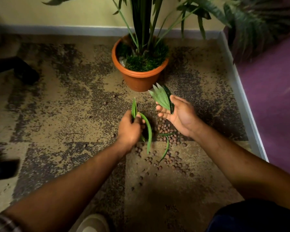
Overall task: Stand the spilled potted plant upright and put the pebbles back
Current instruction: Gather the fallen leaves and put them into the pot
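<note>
Presently, hidden: round brown clay pebbles [167,158] partly under arms, lower centre.
Left hand [130,129]: gripping long green leaves [147,131].
Right hand [179,114]: open-palmed, cradling pale leaf cluster [161,97].
Edges: upright terracotta plastic pot [139,77] near wall.

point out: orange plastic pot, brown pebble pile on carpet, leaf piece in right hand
Orange plastic pot [141,81]: head view, front outer wall.
Brown round pebbles [172,160]: head view, middle of the spill on the carpet.
Pale green leaf piece [160,97]: head view, blade above the right hand's fingers.

Bare forearms; striped cuff [0,222], dark trousers [258,216], pale shoe [94,223].
</note>
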Demonstrator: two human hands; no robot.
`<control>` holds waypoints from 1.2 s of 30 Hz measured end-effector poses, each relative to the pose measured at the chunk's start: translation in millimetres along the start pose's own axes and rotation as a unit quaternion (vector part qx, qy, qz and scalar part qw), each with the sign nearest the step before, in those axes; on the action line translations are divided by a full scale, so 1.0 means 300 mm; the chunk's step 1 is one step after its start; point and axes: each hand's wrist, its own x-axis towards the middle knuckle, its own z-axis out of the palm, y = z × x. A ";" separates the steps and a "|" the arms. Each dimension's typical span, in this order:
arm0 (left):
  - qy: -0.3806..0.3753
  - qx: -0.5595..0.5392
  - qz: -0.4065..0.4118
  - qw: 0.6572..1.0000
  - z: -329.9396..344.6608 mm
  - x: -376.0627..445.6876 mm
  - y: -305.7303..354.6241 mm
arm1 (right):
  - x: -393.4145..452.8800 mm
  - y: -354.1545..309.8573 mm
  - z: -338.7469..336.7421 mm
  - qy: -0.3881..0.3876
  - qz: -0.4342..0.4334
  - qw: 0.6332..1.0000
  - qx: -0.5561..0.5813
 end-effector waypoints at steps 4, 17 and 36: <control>0.090 -0.036 0.018 0.995 -0.001 0.084 0.139 | 0.021 -0.057 0.061 0.022 -0.098 0.995 -0.019; 0.176 -0.155 -0.023 0.972 -0.122 0.368 0.585 | 0.249 -0.324 0.283 0.141 -0.363 0.844 -0.367; 0.131 -0.093 -0.022 0.987 -0.202 0.284 0.473 | 0.343 -0.263 0.259 0.195 -0.335 0.823 -0.416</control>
